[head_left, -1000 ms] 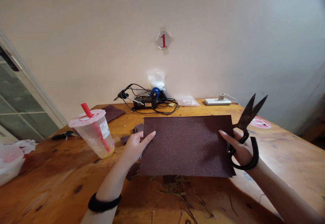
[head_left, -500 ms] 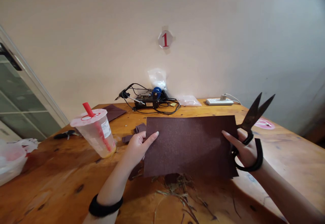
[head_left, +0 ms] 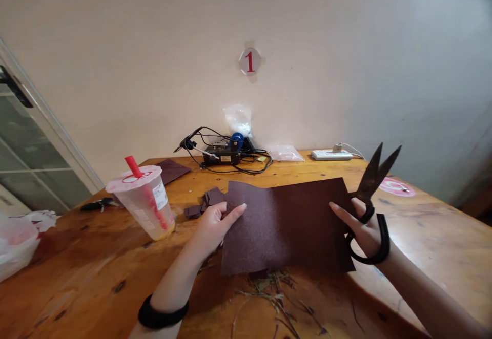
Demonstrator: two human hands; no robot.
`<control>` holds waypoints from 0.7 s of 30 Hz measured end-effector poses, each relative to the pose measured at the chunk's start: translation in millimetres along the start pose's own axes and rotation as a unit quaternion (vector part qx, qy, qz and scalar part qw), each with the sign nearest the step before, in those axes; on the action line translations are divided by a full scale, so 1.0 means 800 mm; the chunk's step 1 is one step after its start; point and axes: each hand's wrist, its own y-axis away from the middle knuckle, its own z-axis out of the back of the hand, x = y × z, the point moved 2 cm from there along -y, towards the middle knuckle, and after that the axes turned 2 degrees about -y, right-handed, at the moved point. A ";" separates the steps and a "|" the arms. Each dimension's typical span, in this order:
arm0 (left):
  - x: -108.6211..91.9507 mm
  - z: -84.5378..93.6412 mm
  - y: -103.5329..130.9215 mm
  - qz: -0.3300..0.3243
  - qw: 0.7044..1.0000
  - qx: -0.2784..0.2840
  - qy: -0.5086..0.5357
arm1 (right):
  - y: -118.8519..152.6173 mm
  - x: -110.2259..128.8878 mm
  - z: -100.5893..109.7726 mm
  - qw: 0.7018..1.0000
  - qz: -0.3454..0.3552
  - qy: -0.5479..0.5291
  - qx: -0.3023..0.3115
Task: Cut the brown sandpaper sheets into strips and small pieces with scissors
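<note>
A dark brown sheet [head_left: 286, 226] is held upright between both hands above the table, slightly bowed. My left hand [head_left: 215, 226] pinches its left edge, thumb on the near face. At the right edge my right hand [head_left: 363, 226] grips the sheet, thumb in front. Black scissors [head_left: 374, 177] hang on that same hand, blades parted and pointing up, the handle loops around the fingers and by the wrist. Below the sheet lie dry plant stems [head_left: 279, 293]. Small dark brown pieces [head_left: 211, 198] are behind my left hand.
A tilted plastic cup [head_left: 144, 200] with a red straw stands at left. Farther back are another brown sheet [head_left: 175, 170], a black device with cables [head_left: 221, 154], a clear bag [head_left: 286, 152] and a power strip [head_left: 331, 154]. A plastic bag [head_left: 17, 241] lies far left.
My hands have come a little closer together, and the sheet has bowed. My right hand and the scissors have shifted left; my left hand has moved slightly right.
</note>
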 end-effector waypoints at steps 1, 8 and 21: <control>0.000 0.000 0.000 0.004 1.000 0.001 0.014 | -0.001 0.000 0.002 1.000 -0.005 -0.007 0.000; -0.007 0.007 0.002 0.024 0.998 -0.020 0.061 | -0.002 -0.011 0.014 0.994 -0.061 -0.093 -0.015; -0.017 0.005 0.005 0.081 0.992 -0.022 0.090 | -0.002 -0.013 0.013 0.969 -0.144 -0.197 0.048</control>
